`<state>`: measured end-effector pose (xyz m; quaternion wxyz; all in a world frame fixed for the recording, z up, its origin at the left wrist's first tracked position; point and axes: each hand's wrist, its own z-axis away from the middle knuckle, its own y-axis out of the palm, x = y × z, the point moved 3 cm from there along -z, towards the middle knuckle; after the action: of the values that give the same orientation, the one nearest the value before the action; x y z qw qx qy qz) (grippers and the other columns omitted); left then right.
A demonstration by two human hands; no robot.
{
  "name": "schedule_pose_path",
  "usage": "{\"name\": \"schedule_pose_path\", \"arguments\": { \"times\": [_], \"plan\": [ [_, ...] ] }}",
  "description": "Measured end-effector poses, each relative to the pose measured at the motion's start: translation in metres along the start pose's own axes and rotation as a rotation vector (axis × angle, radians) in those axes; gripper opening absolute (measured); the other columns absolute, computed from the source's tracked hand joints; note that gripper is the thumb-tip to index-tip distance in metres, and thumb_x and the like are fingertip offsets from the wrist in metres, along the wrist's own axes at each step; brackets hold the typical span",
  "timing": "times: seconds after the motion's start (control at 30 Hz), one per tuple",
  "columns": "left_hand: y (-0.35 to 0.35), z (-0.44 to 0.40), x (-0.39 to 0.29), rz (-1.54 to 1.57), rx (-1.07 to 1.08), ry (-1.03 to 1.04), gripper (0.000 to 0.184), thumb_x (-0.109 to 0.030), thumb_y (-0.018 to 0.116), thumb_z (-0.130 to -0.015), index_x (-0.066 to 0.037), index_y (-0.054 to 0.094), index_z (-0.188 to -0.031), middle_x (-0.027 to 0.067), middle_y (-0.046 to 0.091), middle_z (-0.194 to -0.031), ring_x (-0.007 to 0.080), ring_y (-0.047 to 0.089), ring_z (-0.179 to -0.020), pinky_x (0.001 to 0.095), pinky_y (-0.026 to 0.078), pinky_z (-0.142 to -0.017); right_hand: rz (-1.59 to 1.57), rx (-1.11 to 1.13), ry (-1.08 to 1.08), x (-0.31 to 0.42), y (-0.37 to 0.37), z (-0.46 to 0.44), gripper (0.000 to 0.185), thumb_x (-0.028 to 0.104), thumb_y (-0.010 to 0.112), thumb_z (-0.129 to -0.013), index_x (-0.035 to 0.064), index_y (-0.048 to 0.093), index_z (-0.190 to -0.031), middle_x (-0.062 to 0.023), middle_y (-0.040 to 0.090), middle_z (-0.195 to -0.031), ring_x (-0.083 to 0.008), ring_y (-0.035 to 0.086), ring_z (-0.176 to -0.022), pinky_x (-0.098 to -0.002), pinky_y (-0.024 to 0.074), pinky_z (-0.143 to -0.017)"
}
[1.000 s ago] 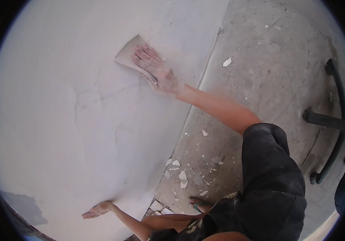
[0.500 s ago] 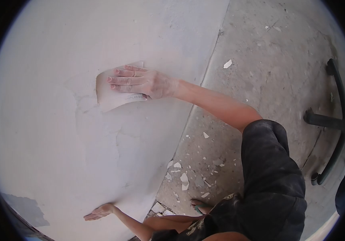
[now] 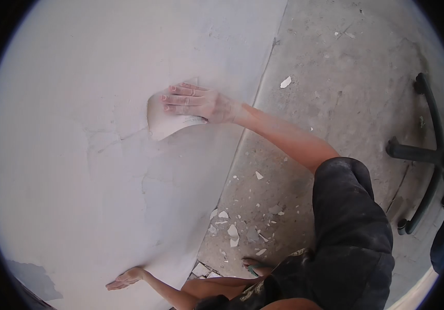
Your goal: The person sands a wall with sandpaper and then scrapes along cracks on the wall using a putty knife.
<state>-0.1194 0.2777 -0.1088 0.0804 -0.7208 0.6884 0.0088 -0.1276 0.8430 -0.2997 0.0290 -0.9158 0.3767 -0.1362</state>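
Observation:
My right hand (image 3: 198,103) lies flat against the pale wall (image 3: 77,181), its fingers stretched out over a curled sheet of sandpaper (image 3: 162,124). Faint print shows on the sheet's back near the palm, and the sheet's left edge bows out past the fingertips. White dust coats the fingers and the back of this hand. Lower down, my left hand (image 3: 125,278) rests against the wall with its fingers out straight and nothing visible in it. Cracks and patched areas run across the wall between the two hands.
A concrete floor (image 3: 335,113) meets the wall along a slanting edge. White flakes (image 3: 233,235) are scattered over it beside a sandalled foot (image 3: 255,267). At the right stands a dark wheeled chair base (image 3: 418,153). A grey bare patch (image 3: 35,279) marks the wall at lower left.
My right hand and the sandpaper have slid rightward across the wall, closer to the floor edge. My left hand stays in nearly the same place. The view has shifted slightly.

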Motion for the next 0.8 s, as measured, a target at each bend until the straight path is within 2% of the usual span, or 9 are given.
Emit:
{"name": "schedule_pose_path", "arguments": {
  "times": [0.07, 0.23, 0.37, 0.47, 0.53, 0.67, 0.7, 0.77, 0.8],
  "plan": [
    [-0.003, -0.003, 0.001, -0.02, -0.01, 0.014, 0.066, -0.04, 0.009, -0.105, 0.003, 0.02, -0.154, 0.0207, 0.017, -0.162, 0.0323, 0.008, -0.152, 0.0464, 0.012, -0.122, 0.306, -0.295, 0.252, -0.064, -0.036, 0.027, 0.055, 0.011, 0.055, -0.095, 0.014, 0.044, -0.148, -0.008, 0.042, -0.154, -0.0294, 0.039, -0.142, -0.0405, 0.0393, -0.114],
    [-0.005, -0.002, 0.005, -0.021, -0.027, 0.016, 0.066, -0.041, 0.009, -0.105, 0.002, 0.019, -0.154, 0.0208, 0.017, -0.162, 0.0323, 0.008, -0.152, 0.0464, 0.012, -0.122, 0.044, -0.874, 1.347, -0.097, -0.039, 0.062, 0.042, 0.018, 0.045, -0.104, 0.0101, 0.047, -0.146, -0.0099, 0.044, -0.152, -0.0345, 0.038, -0.142, -0.0409, 0.0382, -0.114],
    [-0.006, 0.001, 0.005, -0.024, -0.013, 0.024, 0.067, -0.041, 0.009, -0.105, 0.002, 0.019, -0.154, 0.0208, 0.017, -0.162, 0.0324, 0.007, -0.152, 0.0465, 0.012, -0.122, 0.079, -0.463, 0.387, 0.024, 0.033, 0.002, 0.041, 0.012, 0.053, -0.099, 0.0108, 0.054, -0.141, -0.0098, 0.049, -0.149, -0.0322, 0.041, -0.141, -0.0414, 0.0341, -0.116],
    [-0.001, 0.0, -0.001, -0.014, -0.021, 0.027, 0.067, -0.042, 0.009, -0.105, 0.002, 0.019, -0.155, 0.0208, 0.017, -0.162, 0.0324, 0.007, -0.152, 0.0465, 0.012, -0.122, 0.008, -0.151, 0.104, -0.009, -0.005, 0.002, 0.044, 0.008, 0.057, -0.096, 0.0117, 0.056, -0.139, -0.0086, 0.047, -0.151, -0.0315, 0.04, -0.142, -0.0426, 0.0333, -0.116],
    [-0.005, -0.004, 0.001, -0.022, -0.051, 0.027, 0.067, -0.042, 0.009, -0.105, 0.001, 0.019, -0.155, 0.0209, 0.016, -0.162, 0.0324, 0.007, -0.152, 0.0465, 0.012, -0.122, 0.323, -0.526, 0.348, -0.08, -0.049, 0.014, 0.042, 0.01, 0.053, -0.098, 0.0115, 0.054, -0.14, -0.0061, 0.049, -0.148, -0.0284, 0.044, -0.139, -0.0411, 0.0381, -0.114],
    [-0.002, 0.0, -0.001, -0.007, -0.058, 0.007, 0.067, -0.043, 0.009, -0.105, 0.001, 0.019, -0.155, 0.0209, 0.016, -0.162, 0.0325, 0.007, -0.152, 0.0466, 0.012, -0.122, 0.108, -0.951, 1.137, -0.109, -0.073, 0.008, 0.037, 0.017, 0.044, -0.104, 0.0027, 0.054, -0.136, -0.017, 0.05, -0.145, -0.0344, 0.044, -0.137, -0.0395, 0.0401, -0.11],
    [-0.003, 0.0, -0.001, -0.002, -0.065, 0.008, 0.067, -0.042, 0.009, -0.105, 0.001, 0.019, -0.155, 0.021, 0.016, -0.162, 0.0325, 0.007, -0.152, 0.0467, 0.012, -0.122, 0.113, -0.913, 0.903, -0.089, -0.056, -0.005, 0.037, 0.016, 0.047, -0.102, 0.0003, 0.055, -0.134, -0.0211, 0.049, -0.145, -0.0361, 0.043, -0.137, -0.0417, 0.0389, -0.111],
    [-0.005, -0.001, 0.001, -0.013, -0.066, 0.014, 0.067, -0.042, 0.009, -0.104, 0.001, 0.019, -0.155, 0.0211, 0.016, -0.162, 0.0326, 0.007, -0.152, 0.0468, 0.012, -0.122, 0.165, -0.629, 0.405, -0.011, -0.006, -0.044, 0.039, 0.011, 0.051, -0.099, 0.0082, 0.057, -0.137, -0.0135, 0.047, -0.149, -0.0326, 0.04, -0.141, -0.0444, 0.0376, -0.113],
    [-0.005, 0.001, 0.001, -0.014, -0.064, 0.011, 0.067, -0.042, 0.009, -0.104, 0.001, 0.019, -0.155, 0.0211, 0.016, -0.162, 0.0326, 0.007, -0.152, 0.0468, 0.012, -0.122, -0.015, -0.338, 0.236, 0.022, 0.012, -0.05, 0.042, 0.024, 0.053, -0.1, 0.0127, 0.055, -0.14, -0.0138, 0.043, -0.152, -0.0328, 0.038, -0.143, -0.0442, 0.0355, -0.116]
  ]
}}
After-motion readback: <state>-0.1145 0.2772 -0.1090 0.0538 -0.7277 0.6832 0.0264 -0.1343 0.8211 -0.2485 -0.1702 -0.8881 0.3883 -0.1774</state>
